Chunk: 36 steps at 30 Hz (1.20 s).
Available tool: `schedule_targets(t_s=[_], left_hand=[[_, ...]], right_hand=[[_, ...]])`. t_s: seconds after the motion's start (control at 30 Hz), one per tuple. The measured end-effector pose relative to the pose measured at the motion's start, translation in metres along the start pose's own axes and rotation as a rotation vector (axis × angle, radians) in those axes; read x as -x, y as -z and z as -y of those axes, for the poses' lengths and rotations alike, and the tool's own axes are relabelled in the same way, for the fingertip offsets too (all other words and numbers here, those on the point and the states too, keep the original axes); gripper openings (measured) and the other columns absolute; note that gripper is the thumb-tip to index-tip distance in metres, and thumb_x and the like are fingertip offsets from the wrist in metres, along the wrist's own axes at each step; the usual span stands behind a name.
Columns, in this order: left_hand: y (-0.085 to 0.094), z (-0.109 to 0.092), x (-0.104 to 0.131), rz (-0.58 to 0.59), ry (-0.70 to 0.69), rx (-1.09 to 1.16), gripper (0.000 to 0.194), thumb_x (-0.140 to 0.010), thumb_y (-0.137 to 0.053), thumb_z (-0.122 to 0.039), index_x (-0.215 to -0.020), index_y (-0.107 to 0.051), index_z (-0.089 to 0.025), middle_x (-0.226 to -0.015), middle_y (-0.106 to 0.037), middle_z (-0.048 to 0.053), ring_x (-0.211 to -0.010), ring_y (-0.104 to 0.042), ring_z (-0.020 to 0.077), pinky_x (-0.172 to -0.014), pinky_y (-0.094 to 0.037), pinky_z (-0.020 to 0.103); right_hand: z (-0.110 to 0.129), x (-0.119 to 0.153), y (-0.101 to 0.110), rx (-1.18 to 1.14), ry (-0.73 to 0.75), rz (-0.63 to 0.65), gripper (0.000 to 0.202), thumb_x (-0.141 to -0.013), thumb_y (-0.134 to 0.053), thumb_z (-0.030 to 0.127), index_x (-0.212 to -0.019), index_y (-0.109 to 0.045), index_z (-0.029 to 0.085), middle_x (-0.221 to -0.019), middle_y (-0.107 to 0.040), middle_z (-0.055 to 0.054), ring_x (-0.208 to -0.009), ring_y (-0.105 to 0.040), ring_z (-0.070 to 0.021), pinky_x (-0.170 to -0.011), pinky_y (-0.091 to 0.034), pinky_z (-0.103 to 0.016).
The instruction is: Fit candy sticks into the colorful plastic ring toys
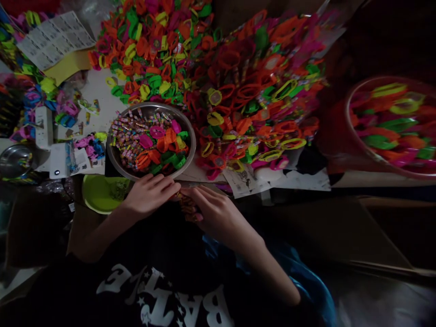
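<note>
My left hand is at the near rim of a steel bowl, its fingers closed and the fingertips meeting my right hand. What those fingertips pinch is hidden. Curled around a bundle of small yellow-and-dark patterned wrapped sticks, my right hand has its thumb and index finger by the left fingertips. Inside the bowl lie many small patterned wrapped tubes on the left, and orange, green and pink plastic toy watches on the right.
Heaps of bright toy watches cover the table behind the bowl. A red tub of them stands at right. A green dish, a white power strip, a white box and a small metal bowl are at left.
</note>
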<state>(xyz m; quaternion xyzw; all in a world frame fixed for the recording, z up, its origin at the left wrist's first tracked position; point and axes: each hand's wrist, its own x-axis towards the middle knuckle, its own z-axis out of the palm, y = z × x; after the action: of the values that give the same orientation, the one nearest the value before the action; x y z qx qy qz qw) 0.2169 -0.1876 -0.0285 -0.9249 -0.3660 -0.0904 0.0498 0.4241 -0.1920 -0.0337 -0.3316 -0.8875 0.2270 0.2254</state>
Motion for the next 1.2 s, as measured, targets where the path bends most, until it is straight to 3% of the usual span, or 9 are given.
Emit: schedule_targets(t_s=[0.13, 0.3, 0.5, 0.67, 0.73, 0.97, 1.07, 1.2], left_hand=[[-0.009, 0.001, -0.001, -0.006, 0.002, 0.052, 0.027, -0.098, -0.031, -0.028, -0.095, -0.056, -0.017, -0.090, -0.065, 0.000, -0.080, -0.056, 0.0150, -0.067, -0.036, 0.029], [-0.009, 0.006, 0.000, 0.037, 0.057, 0.069, 0.025, -0.097, -0.035, -0.032, -0.096, -0.057, -0.019, -0.087, -0.064, -0.001, -0.079, -0.057, 0.0135, -0.067, -0.036, 0.027], [-0.006, 0.010, 0.001, 0.130, 0.095, 0.116, 0.026, -0.097, -0.036, -0.035, -0.093, -0.056, -0.018, -0.083, -0.061, -0.001, -0.077, -0.057, 0.0123, -0.065, -0.035, 0.026], [-0.004, 0.011, -0.001, 0.349, 0.076, 0.237, 0.028, -0.096, -0.038, -0.038, -0.093, -0.054, -0.015, -0.084, -0.060, 0.001, -0.076, -0.055, 0.0126, -0.065, -0.034, 0.025], [-0.004, 0.011, -0.001, 0.384, 0.052, 0.296, 0.031, -0.094, -0.040, -0.043, -0.092, -0.053, -0.015, -0.083, -0.059, 0.001, -0.073, -0.054, 0.0124, -0.064, -0.034, 0.025], [-0.013, 0.010, 0.004, 0.246, -0.096, 0.190, 0.026, -0.096, -0.037, -0.036, -0.092, -0.053, -0.016, -0.080, -0.059, 0.000, -0.069, -0.053, 0.0133, -0.061, -0.033, 0.027], [-0.018, 0.010, 0.006, 0.233, -0.175, 0.101, 0.021, -0.094, -0.043, -0.035, -0.091, -0.054, -0.017, -0.079, -0.058, 0.001, -0.070, -0.052, 0.0142, -0.062, -0.034, 0.028], [-0.019, 0.012, 0.006, 0.254, -0.180, 0.086, 0.017, -0.092, -0.047, -0.034, -0.092, -0.054, -0.018, -0.077, -0.058, 0.000, -0.068, -0.051, 0.0139, -0.060, -0.032, 0.028]], right_hand=[[-0.009, -0.001, -0.001, -0.111, -0.053, 0.088, 0.032, -0.072, -0.042, 0.005, -0.102, -0.050, 0.015, -0.093, -0.062, -0.006, -0.085, -0.058, -0.0136, -0.069, -0.045, -0.021], [-0.014, -0.001, -0.011, -0.273, -0.154, 0.035, 0.038, -0.073, -0.047, 0.007, -0.109, -0.047, 0.017, -0.099, -0.063, -0.004, -0.087, -0.060, -0.0108, -0.072, -0.045, -0.018], [-0.017, 0.001, -0.021, -0.039, 0.042, -0.082, 0.035, -0.079, -0.042, 0.007, -0.113, -0.048, 0.012, -0.103, -0.062, -0.006, -0.089, -0.055, -0.0135, -0.076, -0.046, -0.024], [-0.017, 0.004, -0.021, 0.150, 0.151, -0.038, 0.029, -0.084, -0.047, 0.016, -0.112, -0.050, 0.010, -0.097, -0.062, -0.007, -0.082, -0.050, -0.0155, -0.070, -0.045, -0.027], [-0.015, 0.006, -0.020, 0.201, 0.178, -0.027, 0.028, -0.084, -0.049, 0.018, -0.112, -0.051, 0.009, -0.096, -0.061, -0.007, -0.081, -0.048, -0.0162, -0.068, -0.044, -0.028], [-0.010, 0.009, -0.016, 0.182, 0.175, 0.035, 0.028, -0.085, -0.050, 0.022, -0.110, -0.051, 0.009, -0.092, -0.059, -0.008, -0.080, -0.046, -0.0155, -0.067, -0.043, -0.028], [-0.010, 0.009, -0.015, 0.143, 0.162, 0.092, 0.024, -0.084, -0.051, 0.021, -0.106, -0.052, 0.011, -0.088, -0.058, -0.006, -0.079, -0.047, -0.0151, -0.068, -0.043, -0.028], [-0.012, 0.008, -0.017, 0.095, 0.159, 0.155, 0.021, -0.084, -0.050, 0.022, -0.102, -0.052, 0.012, -0.089, -0.058, -0.006, -0.080, -0.048, -0.0156, -0.070, -0.042, -0.028]])
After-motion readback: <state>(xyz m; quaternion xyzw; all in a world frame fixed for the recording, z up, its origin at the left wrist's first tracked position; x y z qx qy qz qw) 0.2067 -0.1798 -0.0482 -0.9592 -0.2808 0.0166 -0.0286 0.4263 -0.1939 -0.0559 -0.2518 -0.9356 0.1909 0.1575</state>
